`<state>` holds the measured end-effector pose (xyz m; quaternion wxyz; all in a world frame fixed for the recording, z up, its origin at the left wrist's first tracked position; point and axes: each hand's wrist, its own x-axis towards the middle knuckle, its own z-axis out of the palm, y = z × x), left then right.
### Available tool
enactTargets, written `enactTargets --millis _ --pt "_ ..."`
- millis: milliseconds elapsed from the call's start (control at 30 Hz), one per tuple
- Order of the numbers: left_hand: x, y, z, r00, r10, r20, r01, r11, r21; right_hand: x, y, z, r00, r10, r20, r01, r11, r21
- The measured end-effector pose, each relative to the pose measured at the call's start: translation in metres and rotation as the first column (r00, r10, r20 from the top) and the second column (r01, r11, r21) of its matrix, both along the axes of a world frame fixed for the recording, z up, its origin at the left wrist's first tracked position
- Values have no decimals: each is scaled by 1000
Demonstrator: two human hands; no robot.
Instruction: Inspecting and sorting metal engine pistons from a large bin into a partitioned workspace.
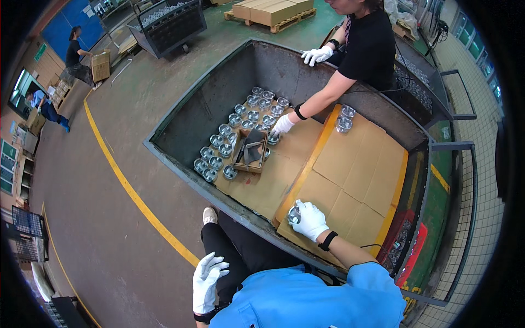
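Note:
My right hand (310,221), in a white glove, is closed round a shiny round metal piston (293,215) at the near edge of a cardboard-covered board (350,183). My left hand (205,280), also gloved, hangs outside the bin, beside my leg, with its fingers apart and nothing in it. Two more pistons (344,125) stand at the board's far end. Several pistons (217,162) are set out in rows on cardboard on the bin's left floor. Among them sits a small open box (249,151) with dark flat pieces in it.
A large metal bin (194,90) surrounds the work. Across it, a co-worker (372,46) reaches to the pistons with one gloved hand (283,124); the other (317,56) rests on the rim. A red crate (414,246) is at the right. Another bin (169,27) stands behind.

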<state>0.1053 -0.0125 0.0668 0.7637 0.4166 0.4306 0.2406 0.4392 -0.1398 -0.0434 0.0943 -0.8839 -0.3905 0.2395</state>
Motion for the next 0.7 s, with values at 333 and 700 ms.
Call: enactTargets --millis 333,700 --pt "-1 9 -9 996 -91 -3 91 995 -43 -7 3 -2 999 -49 22 49 999 0" --pt "-23 29 -80 981 -175 -87 160 975 -154 3 17 31 990 18 137 -7 997 -82"
